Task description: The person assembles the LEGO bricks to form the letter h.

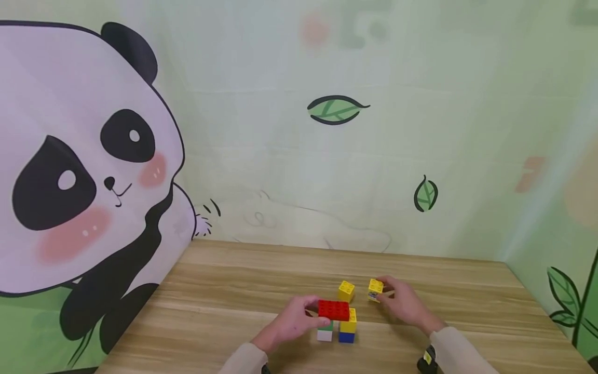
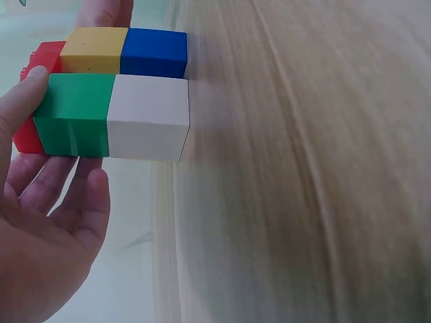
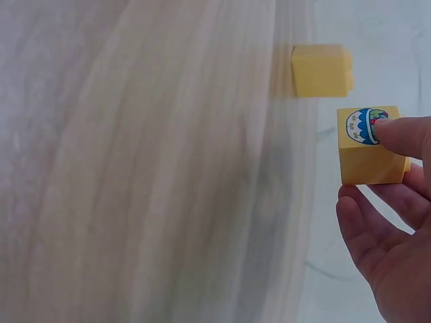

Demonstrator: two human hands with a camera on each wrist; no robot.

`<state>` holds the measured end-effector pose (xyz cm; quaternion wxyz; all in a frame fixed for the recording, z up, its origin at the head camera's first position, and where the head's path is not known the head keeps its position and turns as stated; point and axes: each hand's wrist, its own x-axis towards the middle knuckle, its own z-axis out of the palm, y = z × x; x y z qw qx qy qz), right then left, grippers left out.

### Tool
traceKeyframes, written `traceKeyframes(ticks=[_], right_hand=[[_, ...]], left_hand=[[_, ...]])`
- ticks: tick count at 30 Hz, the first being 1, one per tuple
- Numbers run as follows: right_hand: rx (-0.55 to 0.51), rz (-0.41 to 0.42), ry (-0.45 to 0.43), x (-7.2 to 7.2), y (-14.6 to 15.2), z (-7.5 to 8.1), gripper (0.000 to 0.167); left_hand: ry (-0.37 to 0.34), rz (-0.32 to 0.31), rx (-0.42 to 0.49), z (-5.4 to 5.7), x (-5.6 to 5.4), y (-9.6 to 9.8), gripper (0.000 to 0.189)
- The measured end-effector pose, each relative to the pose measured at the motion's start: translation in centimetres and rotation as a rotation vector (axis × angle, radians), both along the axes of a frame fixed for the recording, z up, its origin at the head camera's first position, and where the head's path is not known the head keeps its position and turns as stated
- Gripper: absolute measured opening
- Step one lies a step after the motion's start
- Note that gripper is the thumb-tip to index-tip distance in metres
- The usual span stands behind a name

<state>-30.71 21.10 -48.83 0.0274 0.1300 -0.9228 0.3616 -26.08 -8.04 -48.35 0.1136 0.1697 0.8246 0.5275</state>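
Note:
My left hand point(image 1: 294, 318) grips a long red brick point(image 1: 334, 310) by its left end, thumb in front and fingers behind. The red brick lies across the tops of two short stacks. On the left, a green brick point(image 2: 75, 114) sits over a white brick point(image 2: 148, 121); on the right, a yellow brick point(image 2: 94, 50) sits over a blue brick point(image 2: 155, 52). Farther back and to the right, my right hand point(image 1: 404, 302) pinches a yellow brick with a bowl picture point(image 3: 369, 165) between thumb and fingers. Its printed side faces me, partly covered by the thumb.
A plain yellow brick point(image 1: 346, 291) stands on the wooden table point(image 1: 224, 291), behind the stacks and left of the right hand. A printed backdrop point(image 1: 280, 156) with a panda and leaves rises along the table's back edge and sides.

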Motion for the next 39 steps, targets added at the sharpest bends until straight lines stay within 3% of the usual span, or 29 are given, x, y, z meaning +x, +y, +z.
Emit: traceKeyframes(ticks=[10, 16, 30, 39], right_hand=[[0.002, 0.061, 0.051, 1.4, -1.0, 1.8, 0.039], [0.001, 0.144, 0.087, 2.3, -1.7, 2.7, 0.038], [-0.009, 0.162, 0.022, 3.9, -3.7, 5.1, 0.038], [-0.040, 0.263, 0.069, 4.9, -4.7, 5.9, 0.039]], left_hand=[[0.036, 0.002, -0.019, -0.1, 0.1, 0.1, 0.028], [0.017, 0.004, -0.005, -0.1, 0.2, 0.2, 0.030], [0.012, -0.017, -0.002, 0.0, 0.0, 0.2, 0.028], [0.023, -0.007, -0.009, 0.1, 0.2, 0.1, 0.025]])
